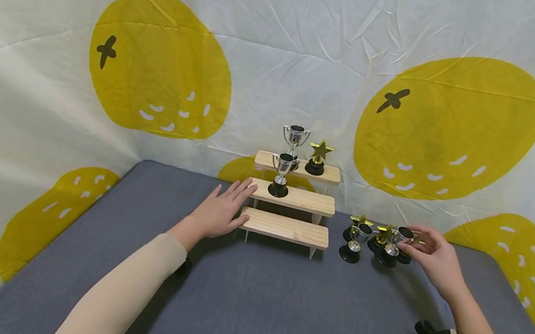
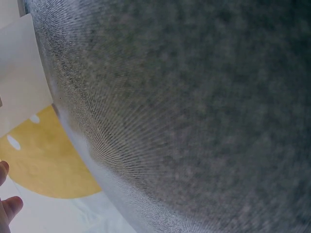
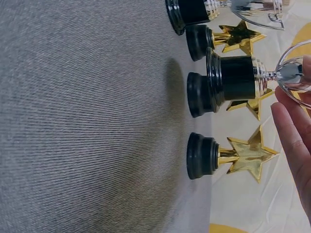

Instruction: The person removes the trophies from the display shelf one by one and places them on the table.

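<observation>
My right hand (image 1: 435, 265) pinches a silver trophy cup (image 1: 393, 244) by its upper part. In the right wrist view, fingers (image 3: 291, 141) meet the bowl and handle of this black-based cup (image 3: 238, 77). Gold star trophies (image 3: 250, 154) stand behind it, and another silver cup (image 1: 354, 243) is to its left. My left hand (image 1: 219, 209), fingers extended, rests at the left end of a three-step wooden stand (image 1: 286, 228). One silver cup (image 1: 281, 174) is on the middle step; on the top step are another silver cup (image 1: 295, 137) and a gold star trophy (image 1: 319, 157).
A grey cloth-covered table (image 1: 284, 313) extends around the stand. Behind it hangs a white curtain (image 1: 294, 76) with large yellow fruit prints. Fingertips (image 2: 12, 206) show at the left wrist view's edge, where table fabric fills most of the picture.
</observation>
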The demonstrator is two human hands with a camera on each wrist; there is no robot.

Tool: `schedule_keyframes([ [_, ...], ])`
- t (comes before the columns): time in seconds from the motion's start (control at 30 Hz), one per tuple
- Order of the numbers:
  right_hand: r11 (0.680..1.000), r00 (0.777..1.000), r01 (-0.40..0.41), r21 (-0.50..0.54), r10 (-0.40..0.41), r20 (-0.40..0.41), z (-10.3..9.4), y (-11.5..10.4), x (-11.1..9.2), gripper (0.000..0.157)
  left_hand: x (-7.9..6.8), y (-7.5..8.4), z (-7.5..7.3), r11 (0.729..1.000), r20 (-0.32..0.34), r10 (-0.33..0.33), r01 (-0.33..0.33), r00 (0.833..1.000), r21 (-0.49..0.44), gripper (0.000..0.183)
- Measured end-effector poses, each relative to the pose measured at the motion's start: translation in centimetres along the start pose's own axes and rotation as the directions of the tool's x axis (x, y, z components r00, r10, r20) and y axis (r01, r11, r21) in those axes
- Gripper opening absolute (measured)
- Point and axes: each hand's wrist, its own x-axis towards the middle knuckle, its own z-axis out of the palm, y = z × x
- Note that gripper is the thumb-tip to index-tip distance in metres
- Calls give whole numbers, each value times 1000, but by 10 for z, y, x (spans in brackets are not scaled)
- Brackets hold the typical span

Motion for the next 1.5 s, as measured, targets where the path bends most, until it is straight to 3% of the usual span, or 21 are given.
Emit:
schedule_keyframes([
  [0.47,997,997,-41,-60,45,64,7,4,-2,51,-1,1,-1,1000,6,2,-2,1000,11,76],
  [1.5,982,989,-93,-167,111,102,9,2,1,51,1,0,1,1000,10,-2,2,1000,-8,76],
])
